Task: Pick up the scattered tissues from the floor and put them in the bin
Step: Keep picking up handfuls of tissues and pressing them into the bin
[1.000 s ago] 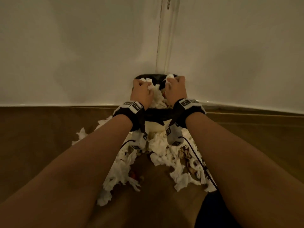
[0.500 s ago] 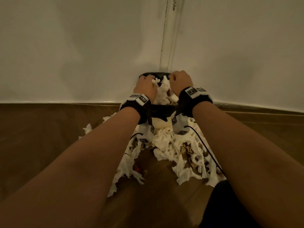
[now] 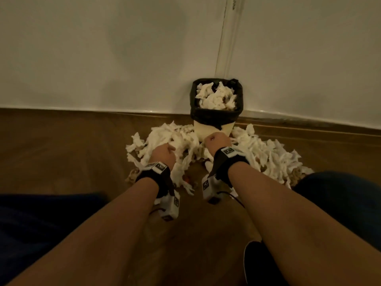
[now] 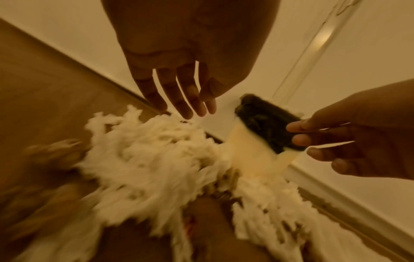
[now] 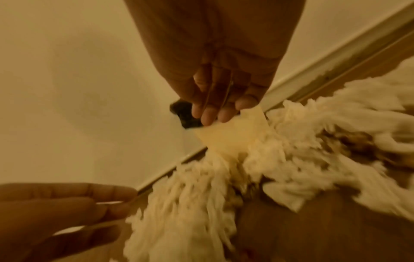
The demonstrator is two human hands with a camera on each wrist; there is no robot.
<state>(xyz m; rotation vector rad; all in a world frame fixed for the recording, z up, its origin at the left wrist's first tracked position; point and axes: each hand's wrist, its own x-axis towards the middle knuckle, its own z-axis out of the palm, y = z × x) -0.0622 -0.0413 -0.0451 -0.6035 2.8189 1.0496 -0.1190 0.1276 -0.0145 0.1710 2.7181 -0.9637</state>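
Observation:
A small cream bin (image 3: 214, 129) with a black liner (image 3: 216, 115) stands against the wall, heaped with white tissues (image 3: 214, 96). More crumpled tissues (image 3: 175, 139) lie scattered on the floor in front of it and to both sides (image 3: 268, 155). My left hand (image 3: 164, 153) hovers just above the left part of the pile, and the left wrist view shows its fingers (image 4: 186, 104) straight and empty. My right hand (image 3: 216, 141) is in front of the bin's base, fingers (image 5: 212, 113) loosely extended and holding nothing.
The wooden floor (image 3: 61, 151) meets a white wall at a skirting board (image 3: 309, 120). A thin vertical pipe (image 3: 224, 38) runs up behind the bin. Brown scraps (image 3: 132, 175) lie among the tissues. My dark-clothed knees (image 3: 340, 195) flank the pile.
Both hands left the tissues in the bin and came down and back toward the floor pile. They now hold nothing. The head view has pulled back.

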